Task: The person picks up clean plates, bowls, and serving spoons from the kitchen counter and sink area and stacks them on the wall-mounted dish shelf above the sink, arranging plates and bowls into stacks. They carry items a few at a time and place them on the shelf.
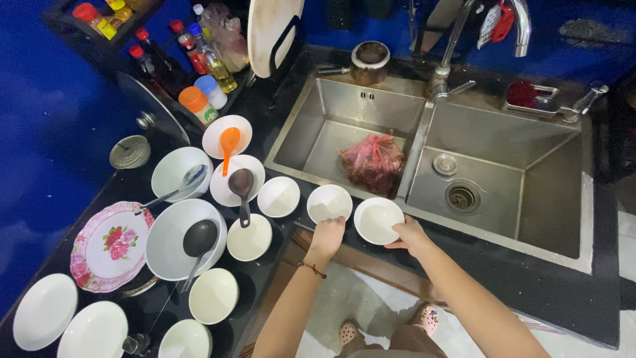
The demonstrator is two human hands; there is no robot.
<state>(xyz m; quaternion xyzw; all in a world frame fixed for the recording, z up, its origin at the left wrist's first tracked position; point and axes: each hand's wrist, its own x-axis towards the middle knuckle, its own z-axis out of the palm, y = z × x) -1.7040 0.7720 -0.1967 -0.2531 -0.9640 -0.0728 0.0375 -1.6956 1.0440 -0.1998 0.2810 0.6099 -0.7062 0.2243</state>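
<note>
My left hand [328,233] is curled around the near rim of a small white bowl [329,202], fingers closed on its edge. My right hand [409,233] grips the near right rim of a second small white bowl [378,219] in the same way, thumb over the lip. Both bowls sit on the black counter edge [424,229] just in front of the double steel sink [503,142], side by side and nearly touching, each directly beyond the hand that holds it.

To the left of my left hand the counter is crowded with white dishes. I count two more small bowls in the same row: one [278,196] just beside the left-hand bowl and one [249,237] nearer me. Two further small bowls [213,296] lie toward the lower left, the nearest [185,339] at the picture's bottom edge. One large bowl holds a black ladle [199,240]; another ladle [241,182] rests across a white dish, an orange spoon [228,142] lies in another, and a metal spoon [192,178] sits in a medium bowl. One floral plate [109,246] lies at far left, with two plain white plates [45,311] below it.

In the left sink basin lies one red plastic bag [374,162].
</note>
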